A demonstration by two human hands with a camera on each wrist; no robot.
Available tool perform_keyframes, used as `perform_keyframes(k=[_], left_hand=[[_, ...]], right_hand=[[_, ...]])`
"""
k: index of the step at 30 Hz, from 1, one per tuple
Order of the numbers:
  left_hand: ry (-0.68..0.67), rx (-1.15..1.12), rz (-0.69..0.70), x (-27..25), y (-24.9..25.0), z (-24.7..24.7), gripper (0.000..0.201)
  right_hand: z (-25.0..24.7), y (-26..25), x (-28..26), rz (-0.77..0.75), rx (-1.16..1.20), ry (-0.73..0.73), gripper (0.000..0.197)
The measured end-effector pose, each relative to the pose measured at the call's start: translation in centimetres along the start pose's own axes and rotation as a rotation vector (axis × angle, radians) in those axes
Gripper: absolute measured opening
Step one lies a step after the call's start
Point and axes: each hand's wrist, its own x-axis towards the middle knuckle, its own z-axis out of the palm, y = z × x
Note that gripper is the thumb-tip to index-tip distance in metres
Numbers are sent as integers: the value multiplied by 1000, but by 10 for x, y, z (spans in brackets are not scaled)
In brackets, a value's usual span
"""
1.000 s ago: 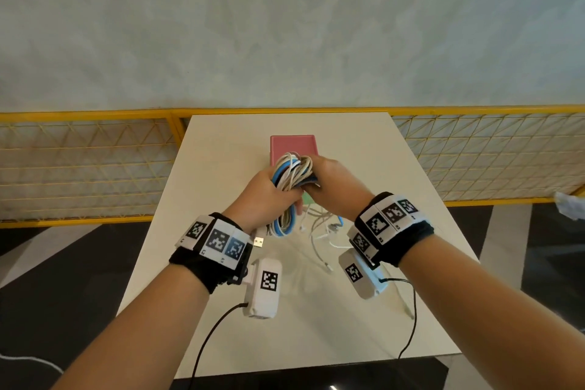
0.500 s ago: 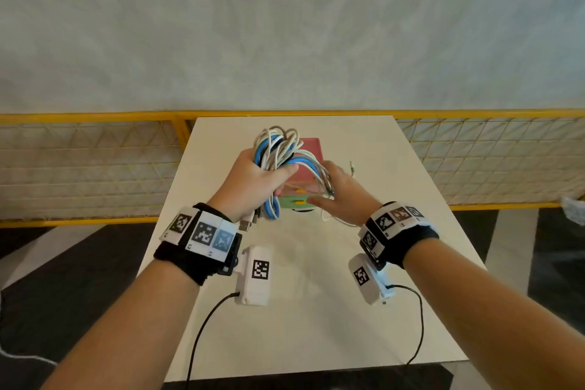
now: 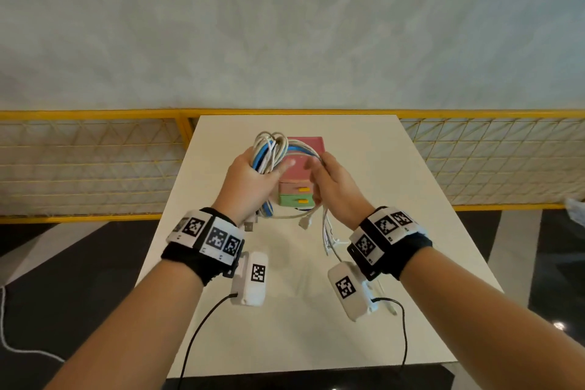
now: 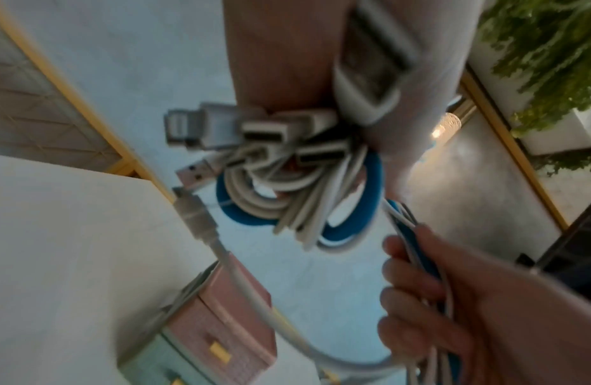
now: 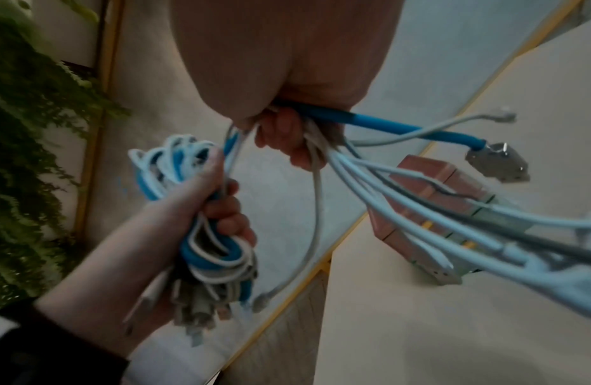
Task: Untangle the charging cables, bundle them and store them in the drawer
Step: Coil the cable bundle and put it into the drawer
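White cables (image 3: 272,152) gripped by both hands above table (image 3: 411,199).

Yellow railing (image 3: 95,114), blurry plants (image 5: 30,130).

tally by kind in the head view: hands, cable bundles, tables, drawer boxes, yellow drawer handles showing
hands: 2, left hand, right hand
bundle of white and blue charging cables: 1
white table: 1
pink-topped plastic drawer box: 1
yellow drawer handles: 2
total: 7

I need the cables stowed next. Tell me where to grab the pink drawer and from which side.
Pinch the yellow handle on the pink drawer, coming from the front, the side facing you. It is the only protruding part. Both the left hand and right hand hold cables, so free one first.
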Motion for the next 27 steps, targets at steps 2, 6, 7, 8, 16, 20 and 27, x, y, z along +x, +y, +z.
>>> perform_keyframes(k=[2, 6, 7, 8, 16, 20, 27], left_hand=[[15, -7, -24, 0, -5, 5, 32], [-10, -92, -71, -5, -9, 16, 50], [-18, -127, -86, -7, -9, 20, 55], [-26, -157, -96, -8, -9, 23, 59], [-45, -252, -110, -7, -3, 26, 37], [16, -303, -106, -4, 4, 21, 16], [16, -344, -47, 0, 21, 15, 13]], right_hand=[[4, -5, -1, 0, 49, -1, 33], [11, -12, 1, 58, 138, 18, 44], [14, -13, 3, 90, 225, 1, 45], [17, -13, 7, 135, 308, -7, 46], [10, -24, 5, 207, 586, -163, 40], [4, -24, 2, 158, 372, -295, 60], [5, -12, -10, -69, -215, -248, 105]])
